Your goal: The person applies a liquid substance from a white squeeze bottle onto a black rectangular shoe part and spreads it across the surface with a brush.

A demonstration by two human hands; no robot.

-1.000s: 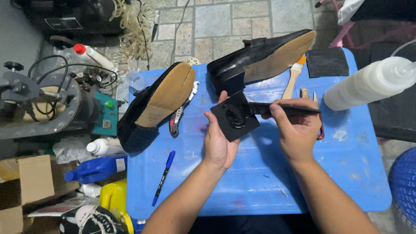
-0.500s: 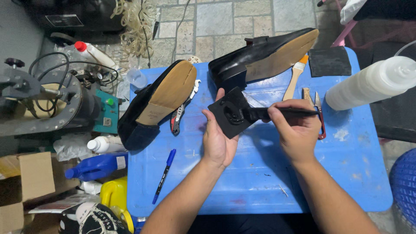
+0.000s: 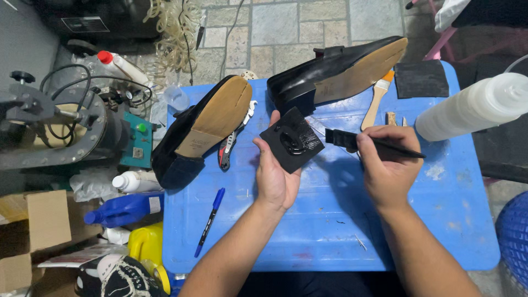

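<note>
My left hand [image 3: 274, 175] holds up a black square rubber heel piece [image 3: 291, 139] with a glossy smear of glue on its face. My right hand [image 3: 388, 165] grips a black brush [image 3: 352, 141], its bristle end just right of the rubber piece and not touching it. Both hands hover over a blue plastic table [image 3: 324, 231]. Two black shoes lie on their sides with tan soles showing: one [image 3: 203, 129] to the left, the other [image 3: 338, 69] at the back.
A wooden-handled brush [image 3: 378, 99], a black rubber sheet [image 3: 422, 78], a white squeeze bottle [image 3: 473, 107], pliers [image 3: 231, 143] and a blue pen [image 3: 209, 220] lie on the table. Left of it stand a grey machine [image 3: 49, 124], bottles and a cardboard box [image 3: 30, 231].
The brush has drawn back to the right off the rubber piece, leaving wet glue on it. My left hand has tilted the piece slightly and lifted it.
</note>
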